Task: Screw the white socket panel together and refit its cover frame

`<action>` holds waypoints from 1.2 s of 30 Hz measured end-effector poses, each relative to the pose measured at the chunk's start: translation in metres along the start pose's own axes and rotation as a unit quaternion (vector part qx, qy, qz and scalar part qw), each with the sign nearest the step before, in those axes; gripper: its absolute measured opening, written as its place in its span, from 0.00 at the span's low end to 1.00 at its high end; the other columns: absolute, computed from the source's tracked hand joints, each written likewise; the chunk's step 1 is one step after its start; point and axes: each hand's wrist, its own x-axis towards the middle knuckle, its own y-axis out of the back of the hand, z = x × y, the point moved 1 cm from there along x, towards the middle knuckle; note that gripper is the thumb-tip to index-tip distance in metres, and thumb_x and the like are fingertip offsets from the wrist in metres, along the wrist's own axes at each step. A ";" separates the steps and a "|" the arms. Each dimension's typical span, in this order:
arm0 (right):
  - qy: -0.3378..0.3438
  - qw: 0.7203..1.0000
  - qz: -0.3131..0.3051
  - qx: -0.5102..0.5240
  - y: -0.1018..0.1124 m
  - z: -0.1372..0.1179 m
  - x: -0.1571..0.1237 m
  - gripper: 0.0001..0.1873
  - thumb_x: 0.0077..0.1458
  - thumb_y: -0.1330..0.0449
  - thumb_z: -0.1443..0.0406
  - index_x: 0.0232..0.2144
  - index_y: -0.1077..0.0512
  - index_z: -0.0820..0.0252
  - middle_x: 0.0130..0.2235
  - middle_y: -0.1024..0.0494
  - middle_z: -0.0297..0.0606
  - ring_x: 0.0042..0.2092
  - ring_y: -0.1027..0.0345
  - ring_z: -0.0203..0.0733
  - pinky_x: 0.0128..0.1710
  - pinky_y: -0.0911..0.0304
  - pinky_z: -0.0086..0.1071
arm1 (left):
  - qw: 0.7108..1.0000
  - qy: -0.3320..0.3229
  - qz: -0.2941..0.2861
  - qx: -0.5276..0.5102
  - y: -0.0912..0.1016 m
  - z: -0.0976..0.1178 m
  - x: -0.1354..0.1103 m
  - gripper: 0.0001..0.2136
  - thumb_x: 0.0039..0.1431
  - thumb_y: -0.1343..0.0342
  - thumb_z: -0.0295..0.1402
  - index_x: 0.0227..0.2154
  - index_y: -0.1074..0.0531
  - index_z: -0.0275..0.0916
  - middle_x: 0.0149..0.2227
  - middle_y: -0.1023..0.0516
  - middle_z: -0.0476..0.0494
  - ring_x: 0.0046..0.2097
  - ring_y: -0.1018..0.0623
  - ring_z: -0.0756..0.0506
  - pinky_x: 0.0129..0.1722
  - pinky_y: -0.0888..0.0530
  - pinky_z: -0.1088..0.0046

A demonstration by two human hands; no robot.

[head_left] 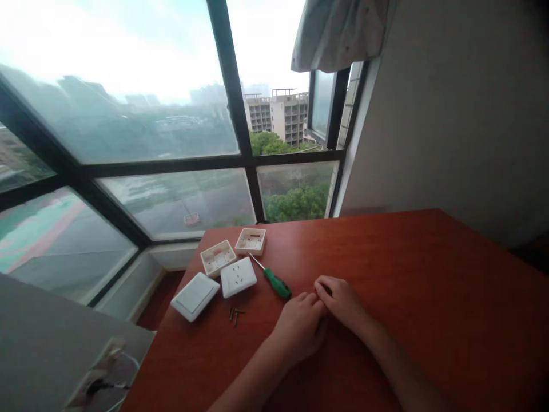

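Right of the bare right hand [345,303], I have passing room over the red-brown wooden tabletop [433,274]. Just beyond the left hand [299,323], a green-handled metal screwdriver [277,282] blocks me; farther left, small brass-coloured screws [235,316] and a square white plastic switch plate [195,296] obstruct.

You are in an upper-floor room, home or office undetermined: windows [163,134] overlook treetops [295,203] and a multi-storey building [283,117]; curtain [338,34], plain wall [441,114], wall socket [80,396] with plug [94,387], reddish wood-look counter [398,257].
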 end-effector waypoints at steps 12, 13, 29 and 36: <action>0.034 0.997 -0.048 -0.053 -0.020 -0.055 0.020 0.11 0.60 0.48 0.60 0.41 0.29 0.56 0.40 0.23 0.38 0.39 0.30 0.41 0.38 0.41 0.31 | 0.976 0.099 0.193 0.016 0.065 -0.052 -0.023 0.06 0.62 0.52 0.31 0.35 0.30 0.41 0.34 0.24 0.46 0.36 0.25 0.46 0.36 0.30 0.71; 0.030 0.996 -0.044 -0.067 -0.024 -0.062 0.021 0.14 0.60 0.48 0.58 0.45 0.30 0.56 0.43 0.24 0.40 0.40 0.30 0.43 0.38 0.40 0.32 | 0.963 0.150 0.224 0.016 0.072 -0.065 -0.027 0.06 0.62 0.52 0.32 0.36 0.30 0.41 0.34 0.24 0.45 0.36 0.25 0.46 0.36 0.30 0.71; 0.017 0.980 -0.065 -0.185 -0.038 -0.082 0.021 0.15 0.51 0.47 0.66 0.44 0.33 0.58 0.43 0.28 0.45 0.41 0.30 0.49 0.34 0.40 0.36 | 0.938 0.240 0.219 0.118 0.084 -0.115 -0.053 0.14 0.62 0.49 0.35 0.49 0.32 0.40 0.50 0.28 0.39 0.51 0.28 0.37 0.51 0.31 0.57; -0.040 0.985 -0.069 -0.151 -0.016 -0.054 0.005 0.10 0.48 0.47 0.68 0.36 0.32 0.58 0.39 0.27 0.44 0.36 0.30 0.48 0.32 0.45 0.35 | 0.948 0.224 0.160 0.159 0.092 -0.115 -0.028 0.13 0.62 0.49 0.34 0.48 0.31 0.38 0.50 0.27 0.38 0.50 0.27 0.37 0.51 0.32 0.59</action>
